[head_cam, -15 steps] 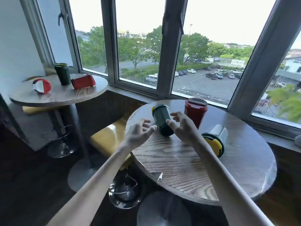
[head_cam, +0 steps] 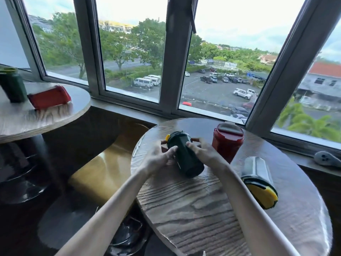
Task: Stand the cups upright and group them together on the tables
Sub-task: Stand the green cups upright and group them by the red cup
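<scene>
Both hands on the green cup (head_cam: 185, 156), tilted near the near table's (head_cam: 203, 209) left edge: left hand (head_cam: 159, 158) and right hand (head_cam: 202, 152) clamp its sides, lid end pointing to the window. Red cup (head_cam: 227, 142) upright just right of it by the far edge; silver cup (head_cam: 259, 182) lies on its side toward the right edge, yellow lid facing the near edge, with bare tabletop open across the near half. Far table (head_cam: 42, 119): green cup (head_cam: 13, 85) upright, red cup (head_cam: 48, 97) on its side beside it, near the right edge.
</scene>
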The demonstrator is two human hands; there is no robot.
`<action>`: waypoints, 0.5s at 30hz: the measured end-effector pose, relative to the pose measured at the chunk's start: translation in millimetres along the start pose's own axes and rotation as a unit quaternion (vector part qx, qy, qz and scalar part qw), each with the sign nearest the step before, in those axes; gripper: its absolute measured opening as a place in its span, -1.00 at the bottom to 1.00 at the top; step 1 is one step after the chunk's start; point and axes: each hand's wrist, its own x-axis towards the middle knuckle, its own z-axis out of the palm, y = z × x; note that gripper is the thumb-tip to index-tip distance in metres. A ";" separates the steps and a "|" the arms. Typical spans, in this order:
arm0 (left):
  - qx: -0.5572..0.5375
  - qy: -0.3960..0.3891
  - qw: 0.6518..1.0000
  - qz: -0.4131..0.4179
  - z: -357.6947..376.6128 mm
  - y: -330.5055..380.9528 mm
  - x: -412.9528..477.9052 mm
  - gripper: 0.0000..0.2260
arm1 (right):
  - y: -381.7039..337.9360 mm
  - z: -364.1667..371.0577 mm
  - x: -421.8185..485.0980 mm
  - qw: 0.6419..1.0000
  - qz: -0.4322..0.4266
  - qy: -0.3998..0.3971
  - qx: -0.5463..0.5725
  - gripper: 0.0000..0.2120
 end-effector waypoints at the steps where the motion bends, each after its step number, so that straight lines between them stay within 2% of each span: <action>1: -0.009 0.001 1.000 0.009 -0.3 -1.2 1.5 -0.52 | -1.3 0.6 -1.1 1.000 -0.006 0.006 0.013 -0.62; 4: -0.039 0.021 0.998 0.050 -5.5 5.5 4.8 -0.48 | -7.8 2.3 -3.8 0.995 -0.050 0.023 0.078 -0.67; 8: -0.084 0.042 0.987 0.131 -21.2 31.7 11.1 -0.49 | -28.8 -1.4 -6.2 0.976 -0.127 0.065 0.163 -0.53; 10: -0.112 0.047 0.976 0.182 -28.8 46.1 12.5 -0.52 | -40.5 -4.9 -9.0 0.960 -0.172 0.061 0.211 -0.48; 12: -0.143 0.041 0.963 0.223 -33.9 55.1 10.0 -0.51 | -43.6 -6.0 -11.1 0.953 -0.205 0.054 0.218 -0.42; 15: -0.158 0.022 0.958 0.239 -37.8 52.4 3.0 -0.48 | -34.7 1.4 -16.3 0.951 -0.225 0.067 0.201 -0.36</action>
